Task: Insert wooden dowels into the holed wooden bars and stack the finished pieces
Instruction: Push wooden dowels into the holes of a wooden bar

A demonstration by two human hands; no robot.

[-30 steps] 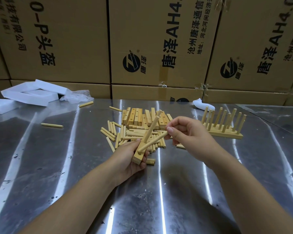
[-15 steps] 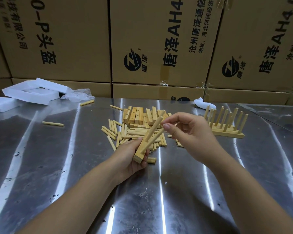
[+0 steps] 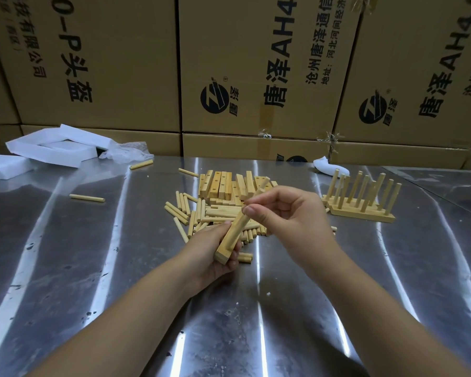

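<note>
1. Your left hand (image 3: 211,254) grips the holed bar (image 3: 233,235), tilted above the metal table (image 3: 93,268).
2. Your right hand (image 3: 291,213) pinches a dowel (image 3: 260,191) at the bar's upper end.
3. The finished pieces (image 3: 365,213) stand on the table to the right.

Metal table (image 3: 65,268), scuffed and reflective. Printed cardboard boxes (image 3: 120,63), stacked along the far edge. White foam pieces (image 3: 52,148), far left, overlapping. Crumpled clear plastic wrap (image 3: 125,152), just right of the foam. Small white scrap (image 3: 325,166), far right, against the boxes.

Left hand (image 3: 212,251), right hand (image 3: 288,213): two. Held bar (image 3: 230,240): one. Lone dowels (image 3: 87,197) left of pile (image 3: 218,212): three.
</note>
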